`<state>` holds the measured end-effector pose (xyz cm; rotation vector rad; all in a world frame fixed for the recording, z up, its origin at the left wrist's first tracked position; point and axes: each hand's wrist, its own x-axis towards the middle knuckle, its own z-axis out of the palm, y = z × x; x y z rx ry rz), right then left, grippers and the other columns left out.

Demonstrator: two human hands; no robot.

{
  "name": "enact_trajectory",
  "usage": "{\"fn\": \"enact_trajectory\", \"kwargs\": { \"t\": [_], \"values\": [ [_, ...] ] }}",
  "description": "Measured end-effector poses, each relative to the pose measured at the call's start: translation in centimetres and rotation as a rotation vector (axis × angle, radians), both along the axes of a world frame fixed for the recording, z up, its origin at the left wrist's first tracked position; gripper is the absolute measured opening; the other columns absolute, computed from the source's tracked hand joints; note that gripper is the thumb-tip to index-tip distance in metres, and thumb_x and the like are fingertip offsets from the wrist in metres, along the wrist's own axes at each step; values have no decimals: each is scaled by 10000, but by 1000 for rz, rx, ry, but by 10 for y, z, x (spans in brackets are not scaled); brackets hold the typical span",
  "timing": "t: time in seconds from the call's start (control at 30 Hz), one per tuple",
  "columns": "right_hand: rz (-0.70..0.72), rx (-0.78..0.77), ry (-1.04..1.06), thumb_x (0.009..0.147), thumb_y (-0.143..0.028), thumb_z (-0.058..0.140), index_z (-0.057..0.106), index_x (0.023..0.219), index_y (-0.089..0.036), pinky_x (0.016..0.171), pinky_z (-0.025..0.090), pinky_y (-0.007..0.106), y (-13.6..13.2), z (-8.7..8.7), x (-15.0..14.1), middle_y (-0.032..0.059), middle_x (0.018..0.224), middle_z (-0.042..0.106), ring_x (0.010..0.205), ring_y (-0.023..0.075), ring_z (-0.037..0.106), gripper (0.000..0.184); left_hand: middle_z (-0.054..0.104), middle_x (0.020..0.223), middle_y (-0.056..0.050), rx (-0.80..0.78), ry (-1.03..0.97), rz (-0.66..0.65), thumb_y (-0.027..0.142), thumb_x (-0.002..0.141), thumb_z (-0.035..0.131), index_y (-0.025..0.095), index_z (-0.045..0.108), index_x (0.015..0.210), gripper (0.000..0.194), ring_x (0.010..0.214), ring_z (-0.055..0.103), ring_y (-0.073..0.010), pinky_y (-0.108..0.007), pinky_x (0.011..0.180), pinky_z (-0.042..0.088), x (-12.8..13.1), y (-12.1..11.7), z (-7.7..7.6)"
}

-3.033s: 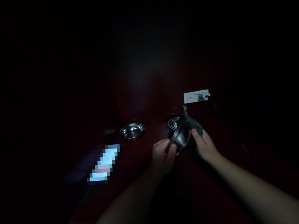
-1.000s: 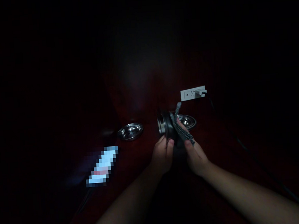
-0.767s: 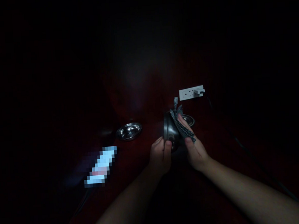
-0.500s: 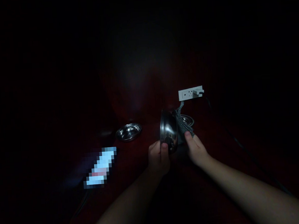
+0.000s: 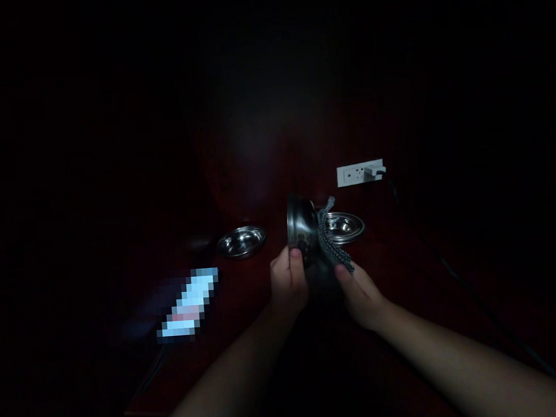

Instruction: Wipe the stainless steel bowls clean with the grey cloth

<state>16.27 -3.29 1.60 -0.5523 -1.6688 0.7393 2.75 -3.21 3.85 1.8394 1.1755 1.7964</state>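
While the left hand [image 5: 289, 284] pinches the rim of a round, shiny steel bowl [image 5: 302, 226], the right hand [image 5: 364, 294] grips a folded grey woven cloth [image 5: 332, 243] by its base; whether cloth and steel touch is unclear. The bowl is tipped sideways above the dark red table [image 5: 237, 300]. This looks like wiping its outside; another stroke would call for a steady left hold. Toward the far edge lie a shallow round steel dish [image 5: 350, 226] and, further left, a second steel dish [image 5: 242, 241].
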Motion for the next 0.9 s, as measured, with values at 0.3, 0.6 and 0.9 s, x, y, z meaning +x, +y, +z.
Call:
{"fn": "enact_trajectory", "kwargs": {
  "t": [0.3,0.6,0.9],
  "values": [
    [-184,88,-1,936,-454,333,461,1345,-243,1140,225,441,8,9,10,42,1408,461,1345,253,347,478,467,533,13,17,76,-40,400,924,317,182,448,613,402,473,426,-102,-228,468,324,1,-8,-1],
    [-31,-497,300,822,-549,520,660,991,-239,962,454,479,21,-1,0,53,1023,707,1037,276,618,380,650,776,-71,98,101,-142,439,934,271,148,610,884,450,694,606,-160,-257,635,462,2,-2,-14],
    [280,-719,668,858,-411,495,601,969,-192,796,535,475,6,19,-9,95,966,711,960,264,655,267,578,1234,-130,119,273,-323,376,931,334,157,496,1255,423,1124,554,-221,-367,960,441,6,12,-16]
  ]
}}
